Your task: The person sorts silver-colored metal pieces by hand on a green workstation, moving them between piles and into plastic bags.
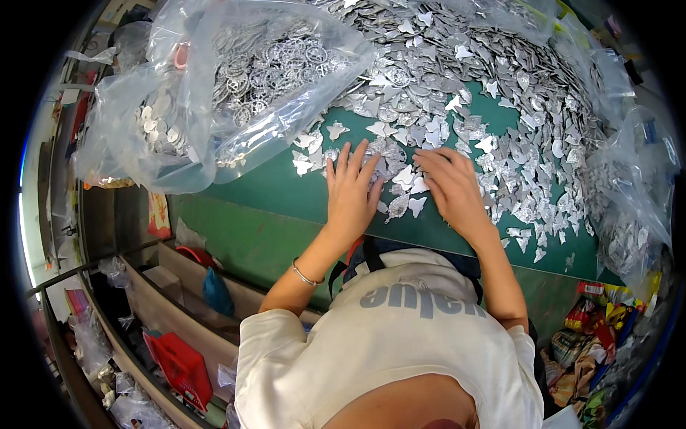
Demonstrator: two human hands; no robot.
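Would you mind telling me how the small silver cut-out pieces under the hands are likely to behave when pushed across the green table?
The silver pieces look thin and flat, so they probably slide easily on the green table. They seem light and may scatter. Lying flat, they are probably fiddly for the left hand to lift.

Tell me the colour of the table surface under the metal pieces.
Green. The table shows best in the head view, bare beside the left hand.

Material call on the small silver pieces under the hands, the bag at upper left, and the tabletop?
Silver pieces: likely thin stamped metal, bright and shiny; flat cut shapes catching glare. Bag: clear soft plastic film, crinkled and see-through, with round silver pieces inside. Tabletop: matte green surface, perhaps paint or a mat; hard to tell which.
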